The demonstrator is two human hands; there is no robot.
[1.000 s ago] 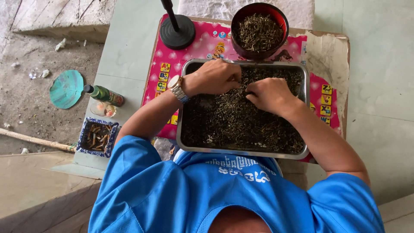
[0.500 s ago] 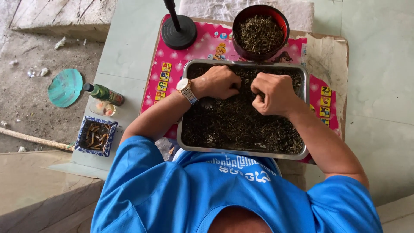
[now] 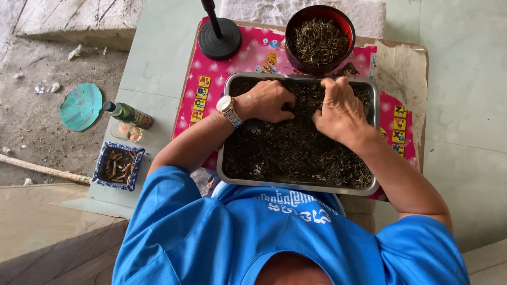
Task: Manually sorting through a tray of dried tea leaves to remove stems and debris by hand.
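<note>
Hands dig in tray; red bowl beyond.

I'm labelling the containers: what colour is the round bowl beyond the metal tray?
The bowl is dark red with a black inside, seen in the head view.

- Tray: shiny metal, smooth rim
- Dried leaf bits: dark, matt, rough
- Mat: glossy pink plastic
- Bowl: dark red, glossy
- Wristwatch: polished metal
- Shirt: blue matt cloth
</note>
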